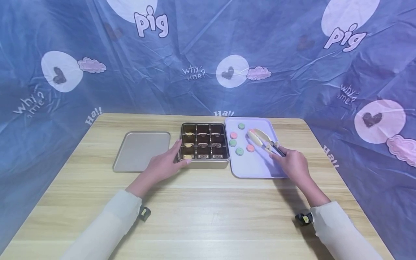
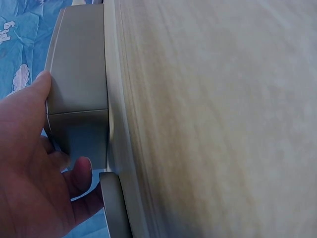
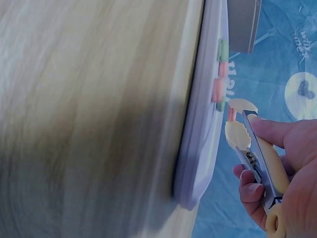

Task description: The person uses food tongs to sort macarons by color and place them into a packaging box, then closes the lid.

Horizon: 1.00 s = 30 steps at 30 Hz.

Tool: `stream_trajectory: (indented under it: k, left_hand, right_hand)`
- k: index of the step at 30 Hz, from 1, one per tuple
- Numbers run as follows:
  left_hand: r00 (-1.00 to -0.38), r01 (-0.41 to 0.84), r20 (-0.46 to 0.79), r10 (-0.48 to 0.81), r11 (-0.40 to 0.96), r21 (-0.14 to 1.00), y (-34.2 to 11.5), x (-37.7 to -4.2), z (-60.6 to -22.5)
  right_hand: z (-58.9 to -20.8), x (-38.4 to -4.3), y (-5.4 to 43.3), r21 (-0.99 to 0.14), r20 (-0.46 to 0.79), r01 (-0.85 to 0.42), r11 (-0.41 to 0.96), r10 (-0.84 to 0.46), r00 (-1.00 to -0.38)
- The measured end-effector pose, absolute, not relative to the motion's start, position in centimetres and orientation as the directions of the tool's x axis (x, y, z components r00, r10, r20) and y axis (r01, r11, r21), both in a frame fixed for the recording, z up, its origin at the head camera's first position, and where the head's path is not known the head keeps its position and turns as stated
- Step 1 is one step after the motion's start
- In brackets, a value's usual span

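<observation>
A metal tin box (image 1: 208,164) with a dark divided insert (image 1: 203,141) stands mid-table; gold shows in its left column of compartments. My left hand (image 1: 165,162) holds its front left corner, fingers along the left side and thumb at the front rim. My right hand (image 1: 294,167) grips a pair of cream-tipped food tongs (image 1: 260,137) over the lilac tray (image 1: 256,168). Between the tong heads sits a pink macaron (image 3: 231,114). On the tray lie pink macarons (image 1: 250,148) and green macarons (image 1: 239,151), gathered toward its left side.
A flat metal lid (image 1: 139,151) lies left of the box. The tray's left edge stands right beside the box. Behind the wooden table (image 1: 195,216) hangs a blue printed cloth (image 1: 195,43), which also falls along both sides.
</observation>
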<state>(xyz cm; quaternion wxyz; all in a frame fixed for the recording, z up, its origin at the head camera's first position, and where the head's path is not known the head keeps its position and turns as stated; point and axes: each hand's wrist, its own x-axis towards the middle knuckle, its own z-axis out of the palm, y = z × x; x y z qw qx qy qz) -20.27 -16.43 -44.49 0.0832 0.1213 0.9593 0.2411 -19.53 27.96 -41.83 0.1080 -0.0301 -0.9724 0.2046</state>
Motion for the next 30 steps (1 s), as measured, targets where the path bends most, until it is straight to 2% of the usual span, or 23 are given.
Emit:
stream_trajectory:
  k: [7, 22, 30]
  left_hand:
    - [-0.957, 0.197, -0.094, 0.274, 0.853, 0.483, -16.5, -20.3, -44.5]
    - [-0.959, 0.180, -0.105, 0.263, 0.850, 0.495, -16.4, -20.1, -44.4]
    - [-0.959, 0.182, -0.104, 0.265, 0.851, 0.492, -16.5, -20.2, -44.5]
  right_hand:
    - [-40.8, -18.7, 26.7, -0.412, 0.280, -0.076, 0.908, 0.046, -0.959]
    - [-39.5, -16.9, 23.8, -0.461, 0.262, -0.135, 0.877, -0.011, -0.965]
    - [-39.2, -15.9, 22.0, -0.461, 0.330, -0.235, 0.856, -0.080, -0.941]
